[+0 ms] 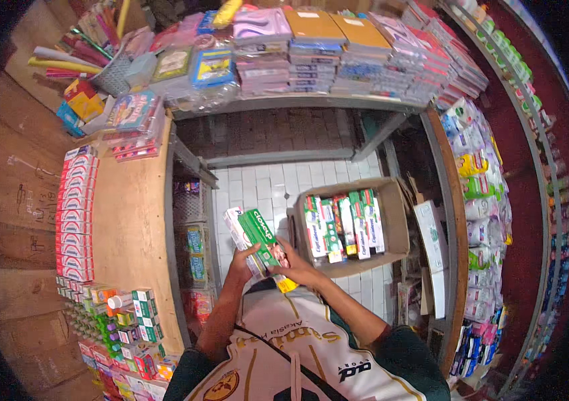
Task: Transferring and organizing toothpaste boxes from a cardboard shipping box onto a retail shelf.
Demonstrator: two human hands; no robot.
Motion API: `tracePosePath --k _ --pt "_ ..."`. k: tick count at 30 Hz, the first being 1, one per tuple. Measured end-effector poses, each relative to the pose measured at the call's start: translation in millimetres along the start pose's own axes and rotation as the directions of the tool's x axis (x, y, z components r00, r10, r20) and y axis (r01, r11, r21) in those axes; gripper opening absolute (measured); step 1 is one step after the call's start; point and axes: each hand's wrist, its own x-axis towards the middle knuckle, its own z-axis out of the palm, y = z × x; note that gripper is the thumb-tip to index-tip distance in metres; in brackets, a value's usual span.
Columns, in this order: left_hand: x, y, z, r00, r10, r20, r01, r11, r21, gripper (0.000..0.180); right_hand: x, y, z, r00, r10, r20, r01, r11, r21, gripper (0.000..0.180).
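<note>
In front of my body I hold a small stack of toothpaste boxes. On top lies a green toothpaste box (pixel 255 229), and a white one (pixel 233 217) shows along its left side. My left hand (pixel 241 262) is closed on the near left side of the stack, thumb on top. My right hand (pixel 296 269) grips the near right side, partly covering the boxes. A yellow end (pixel 287 285) sticks out below my fingers. Just right of my hands stands an open cardboard carton (pixel 396 220) with several upright toothpaste boxes (pixel 332 227) in white, green and red.
On the left, a wooden shelf (pixel 127 227) carries a long stacked row of red-and-white boxes (pixel 75 214) and small bottles. Stacked notebooks (pixel 314 50) line the far shelf. Plastic packs (pixel 479 200) fill the right shelf. Flattened cardboard (pixel 431 250) leans beside the carton on white tiles.
</note>
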Motion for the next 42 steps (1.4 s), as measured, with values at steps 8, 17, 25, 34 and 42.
tracePosePath --k 8,17,25,34,42 --pt "-34 60 -45 0.990 0.115 -0.080 -0.113 0.993 0.030 0.046 60 -19 61 0.984 0.118 0.135 -0.119 0.993 -0.003 0.043" --pt "-68 111 -84 0.914 0.342 -0.220 -0.372 0.921 -0.115 0.053 130 -21 123 0.984 -0.047 0.174 0.076 0.983 -0.167 0.059" --pt "-73 145 -113 0.839 0.466 -0.280 -0.501 0.863 -0.068 0.051 178 -46 151 0.961 0.046 0.273 0.034 0.958 -0.283 0.059" --pt "-47 207 -111 0.792 0.483 -0.374 -0.546 0.834 -0.079 0.043 259 -87 167 0.910 0.059 0.411 0.067 0.955 -0.288 0.053" --pt "5 284 -124 0.745 0.519 -0.418 -0.609 0.786 -0.109 0.038 387 -117 172 0.773 0.023 0.634 0.105 0.981 -0.164 0.056"
